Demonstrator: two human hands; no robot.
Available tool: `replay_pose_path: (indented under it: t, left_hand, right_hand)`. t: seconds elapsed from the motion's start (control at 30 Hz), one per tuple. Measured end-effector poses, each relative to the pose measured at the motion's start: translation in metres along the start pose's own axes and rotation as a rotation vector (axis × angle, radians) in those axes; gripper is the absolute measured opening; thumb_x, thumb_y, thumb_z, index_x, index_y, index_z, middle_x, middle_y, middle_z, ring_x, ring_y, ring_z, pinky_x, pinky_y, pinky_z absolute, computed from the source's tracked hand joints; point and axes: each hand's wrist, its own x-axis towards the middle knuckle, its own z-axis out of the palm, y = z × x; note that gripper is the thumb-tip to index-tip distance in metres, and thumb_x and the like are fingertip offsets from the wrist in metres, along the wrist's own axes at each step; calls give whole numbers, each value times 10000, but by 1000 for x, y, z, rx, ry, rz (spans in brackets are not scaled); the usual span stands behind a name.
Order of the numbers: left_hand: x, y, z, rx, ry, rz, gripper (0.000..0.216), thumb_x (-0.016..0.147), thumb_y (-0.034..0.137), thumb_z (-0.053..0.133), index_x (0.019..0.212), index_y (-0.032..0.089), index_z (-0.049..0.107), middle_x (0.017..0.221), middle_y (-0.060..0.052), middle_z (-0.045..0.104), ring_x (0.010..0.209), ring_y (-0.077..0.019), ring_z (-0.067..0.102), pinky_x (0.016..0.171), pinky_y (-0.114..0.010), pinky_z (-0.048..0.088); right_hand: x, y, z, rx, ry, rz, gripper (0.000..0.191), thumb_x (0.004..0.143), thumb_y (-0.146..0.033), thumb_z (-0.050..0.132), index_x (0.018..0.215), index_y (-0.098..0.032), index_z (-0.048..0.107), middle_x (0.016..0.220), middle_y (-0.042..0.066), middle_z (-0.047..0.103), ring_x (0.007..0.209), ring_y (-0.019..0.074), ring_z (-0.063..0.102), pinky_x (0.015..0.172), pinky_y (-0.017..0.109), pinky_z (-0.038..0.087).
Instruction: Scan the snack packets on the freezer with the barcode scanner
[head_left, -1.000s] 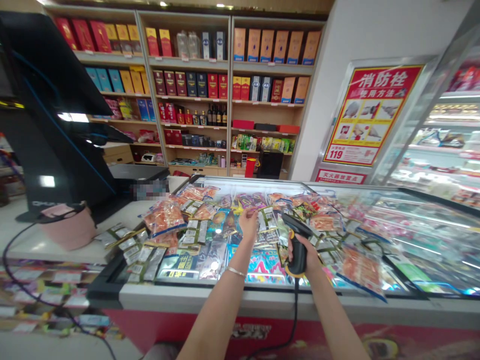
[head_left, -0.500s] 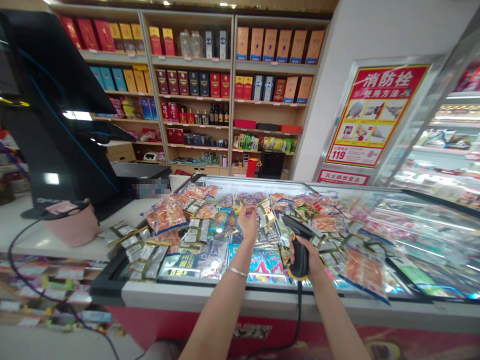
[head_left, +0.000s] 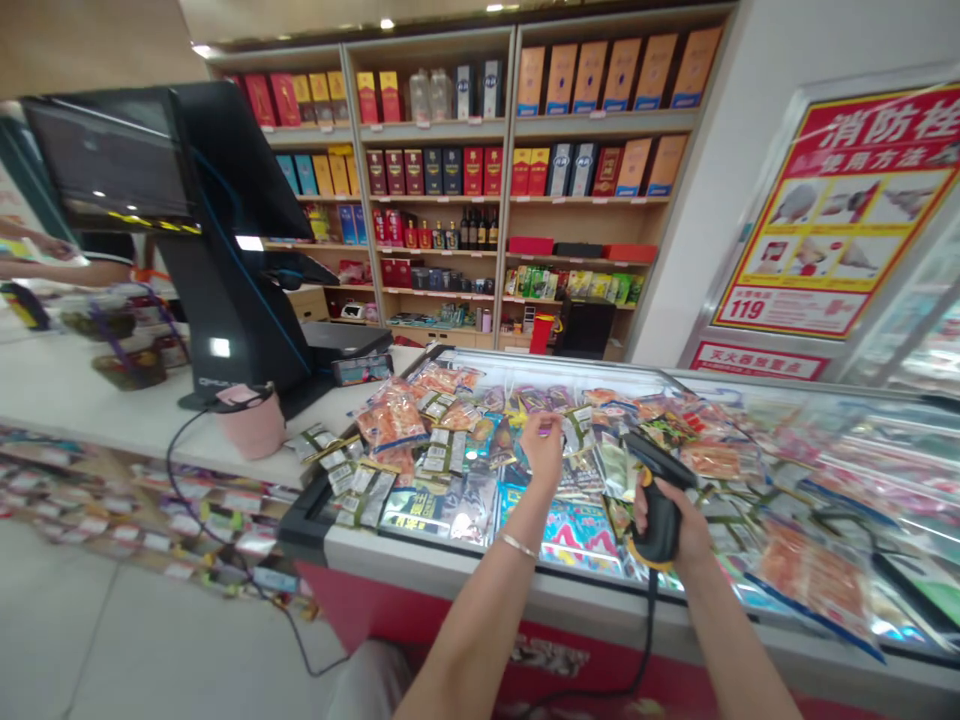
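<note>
My right hand (head_left: 691,532) wraps a black scanner (head_left: 660,522); left hand (head_left: 543,452) nearly closed beside a packet (head_left: 580,432), hold unclear.

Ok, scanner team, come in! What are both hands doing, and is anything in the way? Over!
Right hand gripping black scanner. Left hand at silver-and-green packet, grip unclear. Other packets crowding freezer top around both.

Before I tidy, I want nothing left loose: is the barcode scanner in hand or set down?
In hand: the right hand grips the barcode scanner, its cord hanging below.
</note>
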Motion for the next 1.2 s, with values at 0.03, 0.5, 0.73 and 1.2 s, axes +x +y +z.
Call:
replay_pose_path:
  t: [0.03, 0.5, 0.73, 1.2]
  left_hand:
    - [1, 9, -7, 12, 0, 25, 106, 747, 217, 568, 714, 179, 661, 728, -5, 622, 686, -125, 580, 691, -261, 481]
    - [72, 78, -233, 452, 389, 242, 157, 805, 230, 512, 808, 169, 657, 880, -61, 610, 832, -184, 581, 828, -347, 465]
    - [34, 55, -288, 1096, 194, 391, 381, 873, 273, 464, 1226, 160, 551, 1319, -166, 482, 1240, -311, 416, 1071, -531, 284]
    - [31, 43, -295, 954, 183, 399, 347, 925, 324, 404, 1191, 146, 539, 1225, -143, 574, 1171, -263, 498, 1061, -513, 308]
  right_hand:
    - [-1, -2, 2, 6, -11, -22, 205, 711, -388, 669, 790, -206, 618, 522, -22, 546, 386, 115, 491, 375, 217, 431]
    - [23, 76, 161, 215, -229, -25, 185, 734, -384, 600, 770, -203, 581, 512, -33, 489, 383, 103, 436, 355, 210, 395]
    - [31, 142, 203, 173, -256, 140, 215, 706, -404, 621, 763, -201, 577, 498, -36, 518, 375, 103, 456, 353, 205, 396]
    - [25, 152, 204, 21, -228, 206, 250, 693, -416, 648, 755, -179, 596, 493, -19, 554, 359, 110, 485, 343, 212, 417]
